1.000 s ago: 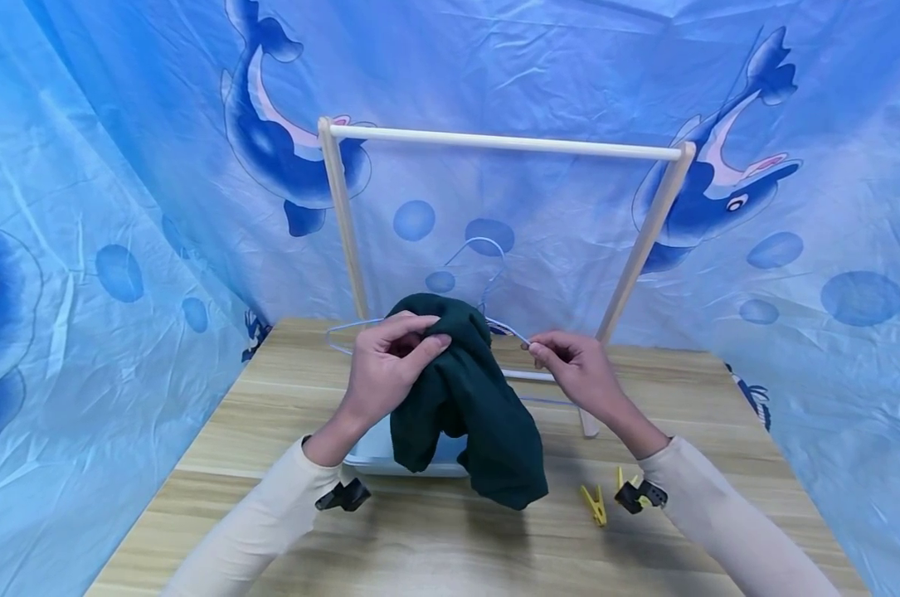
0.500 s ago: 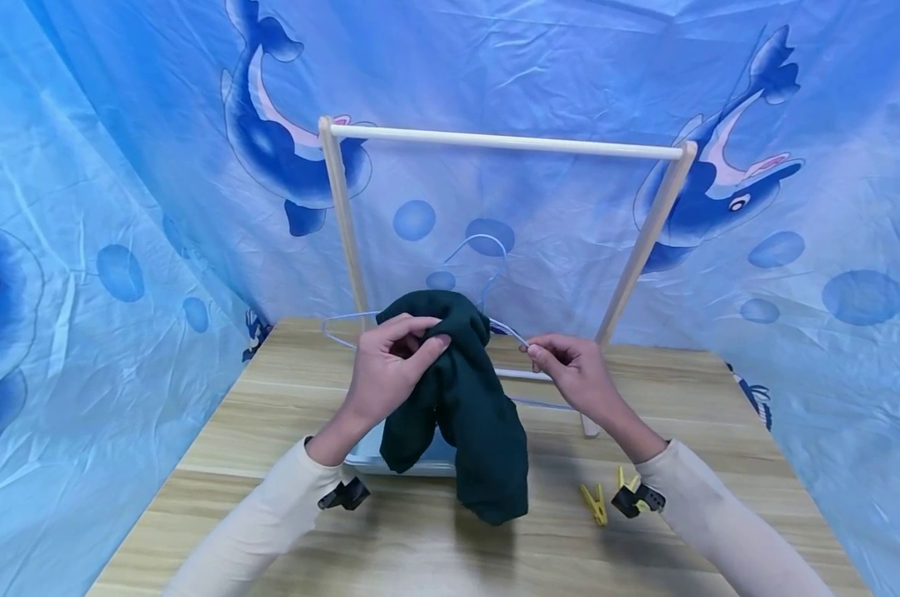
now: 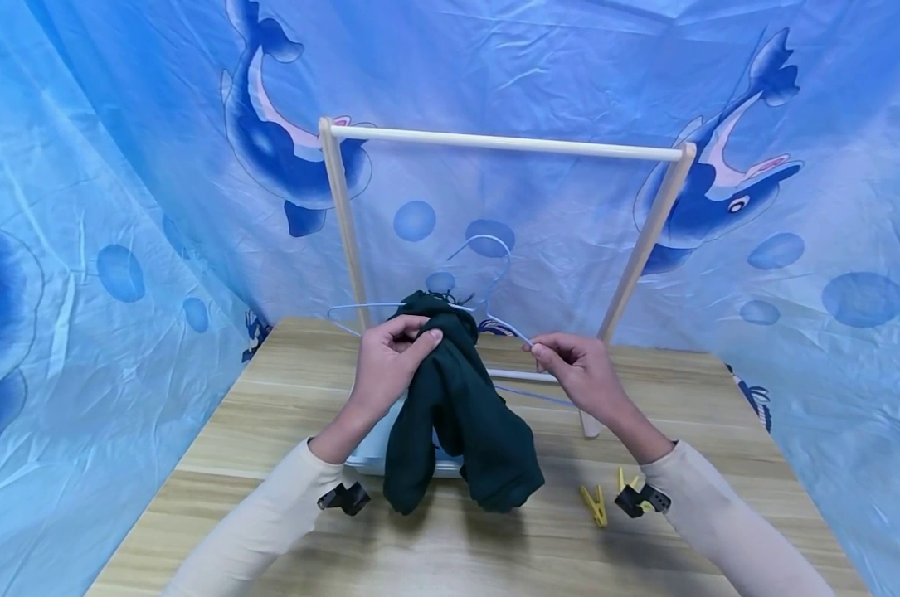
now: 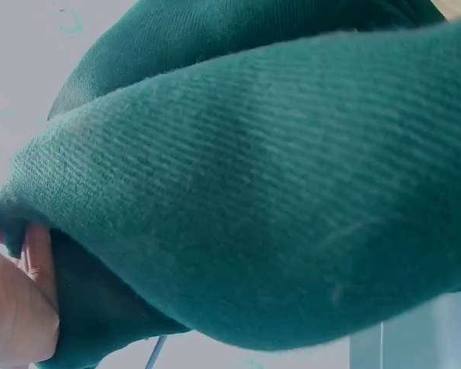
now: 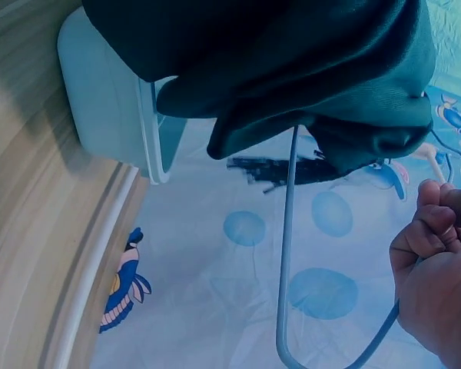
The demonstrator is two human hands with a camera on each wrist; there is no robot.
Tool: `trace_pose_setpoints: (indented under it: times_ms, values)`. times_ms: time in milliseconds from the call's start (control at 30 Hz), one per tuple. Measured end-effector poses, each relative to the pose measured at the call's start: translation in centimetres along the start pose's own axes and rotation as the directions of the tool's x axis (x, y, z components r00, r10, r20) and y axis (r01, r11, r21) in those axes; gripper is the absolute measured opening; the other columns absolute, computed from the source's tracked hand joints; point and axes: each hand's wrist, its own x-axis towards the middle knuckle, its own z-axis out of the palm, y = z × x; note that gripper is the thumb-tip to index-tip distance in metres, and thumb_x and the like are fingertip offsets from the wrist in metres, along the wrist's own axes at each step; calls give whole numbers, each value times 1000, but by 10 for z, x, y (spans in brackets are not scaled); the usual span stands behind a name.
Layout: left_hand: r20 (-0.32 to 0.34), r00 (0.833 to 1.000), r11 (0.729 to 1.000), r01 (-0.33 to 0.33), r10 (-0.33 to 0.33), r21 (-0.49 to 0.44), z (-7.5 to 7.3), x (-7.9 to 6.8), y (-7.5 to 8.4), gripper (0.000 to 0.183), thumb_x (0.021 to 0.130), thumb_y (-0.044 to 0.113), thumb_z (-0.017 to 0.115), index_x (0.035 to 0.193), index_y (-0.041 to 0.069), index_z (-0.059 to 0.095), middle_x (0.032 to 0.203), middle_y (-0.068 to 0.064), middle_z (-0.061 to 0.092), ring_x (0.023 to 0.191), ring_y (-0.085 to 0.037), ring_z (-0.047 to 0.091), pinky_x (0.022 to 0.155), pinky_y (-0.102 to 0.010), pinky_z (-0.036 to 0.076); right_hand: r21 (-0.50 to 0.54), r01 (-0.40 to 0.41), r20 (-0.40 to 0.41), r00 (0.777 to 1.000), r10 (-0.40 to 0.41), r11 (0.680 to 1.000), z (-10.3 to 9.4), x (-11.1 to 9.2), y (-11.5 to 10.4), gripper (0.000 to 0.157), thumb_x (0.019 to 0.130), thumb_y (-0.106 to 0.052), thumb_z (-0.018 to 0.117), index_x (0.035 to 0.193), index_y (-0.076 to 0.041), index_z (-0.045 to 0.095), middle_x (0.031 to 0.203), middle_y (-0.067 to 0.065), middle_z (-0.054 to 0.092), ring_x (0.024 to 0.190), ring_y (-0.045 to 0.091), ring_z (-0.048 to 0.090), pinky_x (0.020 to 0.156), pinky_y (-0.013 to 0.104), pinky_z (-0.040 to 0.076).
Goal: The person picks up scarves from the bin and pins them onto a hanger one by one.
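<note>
A dark green scarf (image 3: 487, 431) hangs folded over the wire of a light blue hanger (image 3: 508, 261), its two ends drooping toward the table. My left hand (image 3: 386, 365) pinches the scarf near its top between thumb and fingers; ribbed fabric (image 4: 253, 184) fills most of the left wrist view. With thumb and fingers, my right hand (image 3: 580, 373) grips the hanger's right shoulder. Dark fringe (image 5: 292, 171) pokes out below the cloth in the right wrist view. The hanger's hook stands upward, and its left corner shows past the scarf.
Behind the scarf's ends sits a light blue plastic bin (image 3: 371, 452) on the wooden table (image 3: 270, 497). A wooden rack with a white rail (image 3: 509, 143) stands at the back. Yellow clothespins (image 3: 594, 506) lie by the right wrist.
The scarf has slid through so its fringed end now shows beyond the hanger's wire. Its hanging ends have swung and spread apart. Both hands stay nearly in place.
</note>
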Motion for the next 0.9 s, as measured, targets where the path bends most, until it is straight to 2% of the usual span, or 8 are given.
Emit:
trace_pose_setpoints:
  times_ms: [133, 233, 333, 433, 567, 700, 800, 900]
  values:
    - [12, 995, 995, 96, -95, -42, 2, 3, 0, 22, 95, 13, 73, 109, -4, 74, 94, -11, 63, 82, -22, 59, 71, -22, 52, -6, 12, 12, 1000, -12, 1000, 0, -1, -2, 17, 101, 1, 60, 103, 0, 77, 74, 1, 64, 51, 12, 41, 45, 28, 34]
    - [14, 984, 979, 179, -178, -99, 5, 6, -2, 23, 96, 12, 71, 111, -6, 71, 92, -7, 62, 86, -18, 57, 71, -22, 49, -6, 37, 19, 999, -37, 999, 1, -2, -4, 16, 100, 3, 61, 102, 0, 76, 73, 7, 63, 52, 11, 42, 46, 27, 35]
    - [-10, 975, 968, 219, -222, -125, 5, 10, -7, 23, 95, 10, 71, 112, -6, 70, 89, -2, 60, 83, -14, 55, 70, -21, 48, -10, 58, 35, 998, -58, 998, 3, -4, -6, 16, 99, 4, 61, 101, -1, 76, 73, 9, 64, 54, 10, 46, 47, 25, 37]
    - [-36, 972, 966, 225, -231, -127, 3, 15, -11, 23, 95, 10, 72, 110, -6, 70, 88, -1, 59, 82, -13, 55, 71, -21, 47, -17, 61, 49, 997, -60, 998, 5, -6, -9, 16, 99, 5, 61, 99, -1, 76, 73, 12, 63, 56, 9, 48, 48, 24, 39]
    - [-62, 974, 975, 214, -218, -67, 3, 20, -16, 20, 93, 10, 72, 107, -5, 71, 89, -2, 59, 85, -19, 57, 74, -23, 46, -16, 50, 52, 997, -49, 999, 7, -8, -12, 15, 98, 5, 62, 98, 0, 76, 73, 13, 64, 58, 7, 50, 48, 23, 39]
    - [-48, 985, 982, 171, -167, 86, 2, 25, -20, 16, 93, 11, 72, 101, -2, 69, 87, -5, 60, 82, -25, 57, 73, -28, 45, 1, 56, 55, 997, -56, 998, 9, -10, -14, 15, 98, 5, 62, 98, 0, 76, 73, 11, 66, 57, 7, 50, 47, 23, 39]
    - [-10, 992, 969, 124, -125, 213, 0, 30, -26, 14, 91, 13, 71, 96, 0, 68, 83, -6, 62, 78, -24, 57, 72, -31, 44, 17, 64, 58, 996, -65, 998, 10, -10, -15, 15, 98, 6, 61, 98, 0, 76, 73, 11, 66, 54, 8, 47, 45, 24, 37]
    - [36, 993, 950, 99, -115, 298, -4, 35, -29, 12, 90, 13, 71, 92, 2, 68, 79, -6, 63, 76, -22, 58, 73, -32, 44, 25, 63, 58, 996, -64, 998, 10, -11, -16, 15, 98, 5, 61, 98, 0, 76, 72, 13, 65, 54, 8, 47, 46, 24, 38]
